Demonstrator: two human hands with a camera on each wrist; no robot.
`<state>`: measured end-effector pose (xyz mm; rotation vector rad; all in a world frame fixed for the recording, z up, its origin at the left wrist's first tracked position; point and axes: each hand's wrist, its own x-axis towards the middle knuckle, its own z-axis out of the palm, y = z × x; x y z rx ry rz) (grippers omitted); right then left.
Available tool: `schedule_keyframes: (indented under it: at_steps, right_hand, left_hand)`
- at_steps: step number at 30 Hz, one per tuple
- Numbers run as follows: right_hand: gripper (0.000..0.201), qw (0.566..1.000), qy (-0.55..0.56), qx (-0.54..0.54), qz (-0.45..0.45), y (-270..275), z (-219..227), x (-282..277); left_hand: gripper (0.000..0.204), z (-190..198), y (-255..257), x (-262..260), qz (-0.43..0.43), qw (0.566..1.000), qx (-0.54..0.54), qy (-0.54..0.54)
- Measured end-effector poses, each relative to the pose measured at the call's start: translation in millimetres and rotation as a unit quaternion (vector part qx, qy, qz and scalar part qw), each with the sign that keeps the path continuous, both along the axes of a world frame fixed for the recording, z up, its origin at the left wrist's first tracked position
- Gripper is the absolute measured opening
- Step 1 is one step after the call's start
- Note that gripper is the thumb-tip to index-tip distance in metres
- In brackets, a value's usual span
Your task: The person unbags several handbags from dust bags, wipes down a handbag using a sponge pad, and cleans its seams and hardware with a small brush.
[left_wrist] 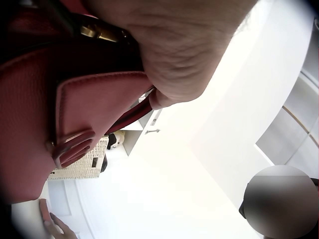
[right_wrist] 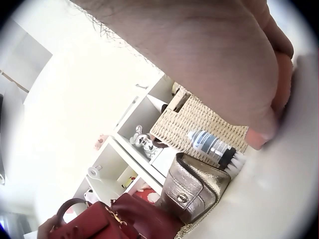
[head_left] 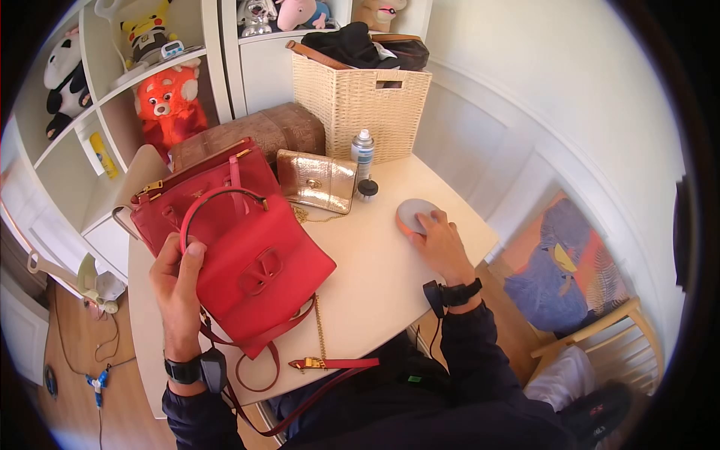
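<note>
My left hand (head_left: 177, 292) grips the top handle of a red handbag (head_left: 274, 259) with a V emblem on its flap, holding it tilted over the near left of the table. Its red strap (head_left: 259, 375) trails over the table edge, beside a gold chain. In the left wrist view the handbag (left_wrist: 99, 107) fills the left side. On the table at the right, my right hand (head_left: 448, 251) holds a round pad (head_left: 409, 214), grey on top with an orange side. The right wrist view shows the pad's orange edge (right_wrist: 256, 138) under the fingers.
Behind the handbag stand a darker red bag (head_left: 161, 217), a brown bag (head_left: 289, 131) and a gold clutch (head_left: 319, 180). A spray can (head_left: 363, 150), a small black-handled brush (head_left: 367, 189) and a wicker basket (head_left: 360, 97) stand further back. Shelves (head_left: 112, 94) with plush toys line the left.
</note>
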<state>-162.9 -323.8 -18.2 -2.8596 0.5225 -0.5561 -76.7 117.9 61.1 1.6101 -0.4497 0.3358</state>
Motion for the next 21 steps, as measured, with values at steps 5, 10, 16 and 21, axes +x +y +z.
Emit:
schedule_keyframes:
  at_steps: [5, 10, 16, 21]
  right_hand:
    - [0.054, 0.999, 0.003, 0.041, -0.008, -12.8, 0.0, 3.2]
    - [0.056, 0.999, -0.025, -0.03, -0.004, -4.8, 8.9, 8.2]
    - [0.063, 0.99, -0.097, 0.016, 0.102, 29.8, 30.8, 54.0]
    - [0.055, 0.988, -0.137, 0.037, 0.065, 51.7, 27.8, 101.5]
  left_hand:
    - [0.023, -1.7, 0.7, 1.0, -0.004, 1.0, -0.008, 0.004]
    - [0.026, -0.9, 0.0, 1.0, 0.01, 1.0, 0.009, -0.012]
    - [0.031, -0.5, -3.2, -1.8, 0.077, 0.994, 0.057, -0.054]
    - [0.034, -9.0, 5.6, 4.9, 0.179, 0.976, 0.079, -0.099]
